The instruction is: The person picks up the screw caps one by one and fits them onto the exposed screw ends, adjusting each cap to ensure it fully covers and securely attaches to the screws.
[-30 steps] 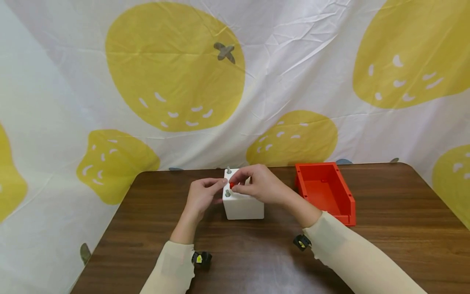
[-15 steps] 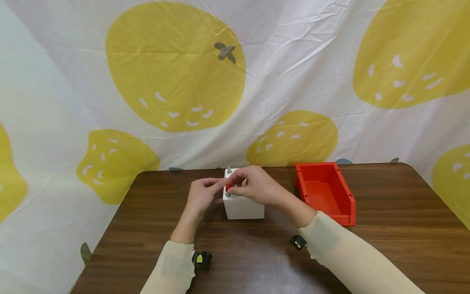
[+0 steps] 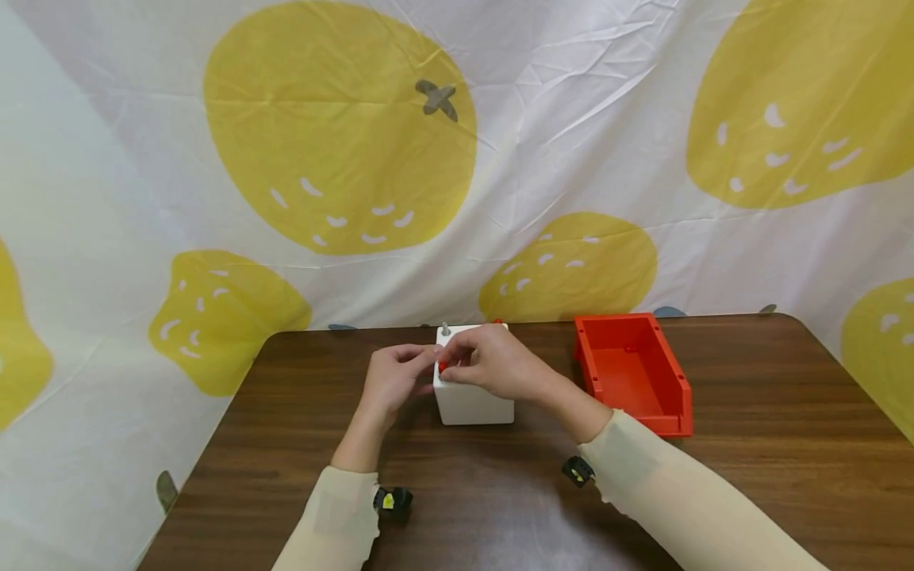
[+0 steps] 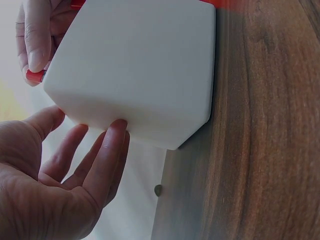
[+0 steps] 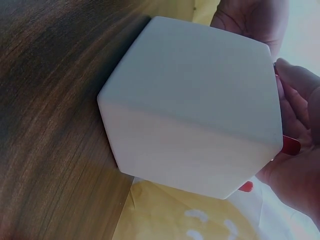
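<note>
A white block (image 3: 477,403) stands on the table, with a bare metal bolt (image 3: 446,330) upright at the far left of its top. My right hand (image 3: 508,366) pinches a small red piece (image 3: 443,366) at the near left corner of the top, where it hides the bolt there. In the left wrist view this red piece (image 4: 35,76) sits right at the block's edge. Fairly straight fingertips of my left hand (image 4: 55,190) rest against the block's left side, thumb near the top edge. More red pieces (image 5: 291,145) stick up from the block's right side in the right wrist view.
To the right of the block lies a red open-fronted bin (image 3: 631,381). Everything stands on a dark wooden table (image 3: 485,492), and a white cloth (image 3: 543,159) with yellow fruit prints hangs behind its far edge.
My right hand has moved slightly left, taking the red piece from above the block's top to the near left bolt. The left hand has stayed at the block's side.
</note>
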`<state>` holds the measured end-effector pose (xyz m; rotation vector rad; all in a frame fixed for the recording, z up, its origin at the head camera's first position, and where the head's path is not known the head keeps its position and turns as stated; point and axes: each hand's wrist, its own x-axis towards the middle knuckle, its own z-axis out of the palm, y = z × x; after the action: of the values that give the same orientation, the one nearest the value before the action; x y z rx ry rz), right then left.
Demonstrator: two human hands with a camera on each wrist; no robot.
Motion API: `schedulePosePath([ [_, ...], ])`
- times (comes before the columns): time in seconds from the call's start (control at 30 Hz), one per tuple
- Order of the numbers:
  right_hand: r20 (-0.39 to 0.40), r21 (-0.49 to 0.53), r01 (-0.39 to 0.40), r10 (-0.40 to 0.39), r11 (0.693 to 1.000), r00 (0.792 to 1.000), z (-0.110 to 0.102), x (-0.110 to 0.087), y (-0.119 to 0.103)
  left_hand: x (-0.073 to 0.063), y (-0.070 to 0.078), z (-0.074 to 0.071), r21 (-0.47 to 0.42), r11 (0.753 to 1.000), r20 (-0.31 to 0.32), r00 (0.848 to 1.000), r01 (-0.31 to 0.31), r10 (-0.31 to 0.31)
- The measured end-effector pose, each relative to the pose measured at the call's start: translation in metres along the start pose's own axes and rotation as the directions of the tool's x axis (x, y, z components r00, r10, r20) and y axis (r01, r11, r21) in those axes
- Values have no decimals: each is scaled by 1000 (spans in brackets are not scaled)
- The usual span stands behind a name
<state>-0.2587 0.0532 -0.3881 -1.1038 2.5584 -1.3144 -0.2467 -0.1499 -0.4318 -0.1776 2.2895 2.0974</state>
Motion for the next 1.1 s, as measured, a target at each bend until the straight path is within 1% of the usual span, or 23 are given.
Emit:
schedulePosePath([
  [0.23,-16,-47,25,-26,999,1000,3,0,-2,1,-1,0,7,1000,1,1000,-3,3],
  [0.53,-31,-107,32,-36,994,999,6,0,0,1,-1,-1,15,1000,1,1000,-6,6],
  [0.97,-32,-130,34,-38,991,999,4,-1,-2,2,-2,0,15,1000,-1,1000,-5,5],
  [1.1,-31,-124,16,-21,992,999,2,-2,-2,2,-2,-1,22,1000,-1,1000,-1,1],
])
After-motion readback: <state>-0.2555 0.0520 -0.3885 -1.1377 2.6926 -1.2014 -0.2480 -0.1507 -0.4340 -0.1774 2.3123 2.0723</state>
